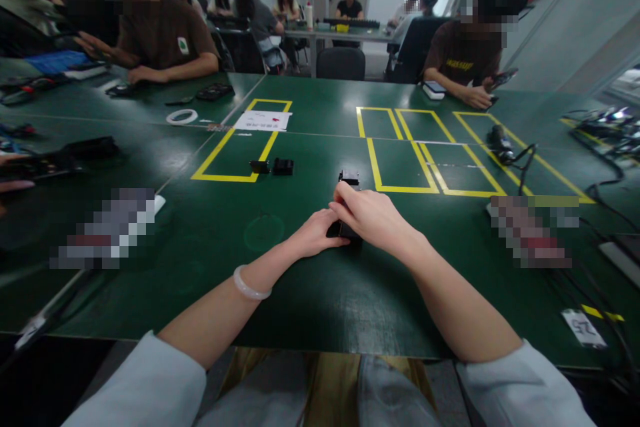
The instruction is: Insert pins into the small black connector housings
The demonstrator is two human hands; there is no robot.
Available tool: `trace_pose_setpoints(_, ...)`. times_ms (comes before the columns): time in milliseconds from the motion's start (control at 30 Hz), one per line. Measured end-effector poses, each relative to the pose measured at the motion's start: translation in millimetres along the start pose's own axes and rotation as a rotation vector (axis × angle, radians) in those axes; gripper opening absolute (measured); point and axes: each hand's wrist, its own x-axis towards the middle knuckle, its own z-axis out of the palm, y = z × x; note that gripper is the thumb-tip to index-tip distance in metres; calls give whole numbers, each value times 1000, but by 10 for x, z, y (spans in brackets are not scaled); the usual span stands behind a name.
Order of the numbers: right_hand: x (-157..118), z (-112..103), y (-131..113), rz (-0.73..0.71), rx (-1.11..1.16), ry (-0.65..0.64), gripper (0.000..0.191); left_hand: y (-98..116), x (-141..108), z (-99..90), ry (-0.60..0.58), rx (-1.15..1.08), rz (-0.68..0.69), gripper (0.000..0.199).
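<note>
1. Nearest me: my pale sleeves [145, 387], bare forearms reaching inward, a light bracelet [250, 285] on the left wrist.
2. Biggest: green table [320, 307]. Yellow tape outlines [225, 178] lie farther out, a white paper sheet [265, 121] across the left one.
3. My right hand [377, 213]: over the top of the work, fingers bent down. Fingertips hidden, so can't tell whether it's pinching or just pressing.
4. My left hand [317, 233]: grasping, thumb along the near side of the black block, other fingers curled in and partly under my right.
5. Black block [351, 235]: between my hands, in front of me, mostly covered. Can't tell whether it's touching the table.
6. Small black part [350, 177]: just beyond my right fingers; can't see if it's joined to the block.
7. Two more black pieces, a flat one [260, 166] and a chunkier one [283, 166]: just beside each other, left of my hands, neither being touched.
8. Step, my judgement: close two-handed work on the block. Next move calls for a steady left grip and small, careful right-finger pressure.
</note>
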Motion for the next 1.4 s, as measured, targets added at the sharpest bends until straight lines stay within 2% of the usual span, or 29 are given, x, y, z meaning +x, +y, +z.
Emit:
trace_pose_setpoints(333,-6,10,5,-35,25,28,17,21,-5,-6,1,-11,0,52)
trace_pose_setpoints(833,15,25,4,-8,-16,11,24,-19,-4,13,8,8,-2,54)
trace_pose_setpoints(1400,0,-2,-4,-5,-9,1,21,38,-5,-16,3,2,-15,52)
